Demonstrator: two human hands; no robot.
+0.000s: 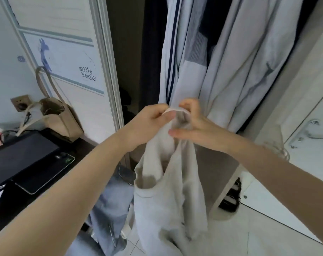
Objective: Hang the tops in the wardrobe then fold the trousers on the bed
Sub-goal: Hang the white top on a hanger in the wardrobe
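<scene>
A pale beige top (168,196) is held up in front of the open wardrobe (131,52) by both hands. The left hand (149,122) is closed on the upper edge of the top, with the band of cloth pinched between the thumb and the curled fingers. The right hand (194,126) grips the same band from the other side: its upper fingers are curled over the edge, and 1 finger is stretched out flat across the cloth below. The 2 hands are very near each other at the top of the garment, and the rest of the top hangs down loosely from them toward the tiled floor (267,242). Just behind the hands, several light garments (240,61) hang inside the wardrobe, 1 of them with dark blue stripes (172,52). Light blue jeans (109,206) are seen below the left forearm, partly hidden by the top; it cannot be told what they rest on. At the left, a dark desk (24,156) carries a brown paper bag (61,121) with long handles. The white wardrobe door (64,61) beside it is decorated with a blue animal figure (44,54). A dark shoe (230,196) lies on the floor at the right.
</scene>
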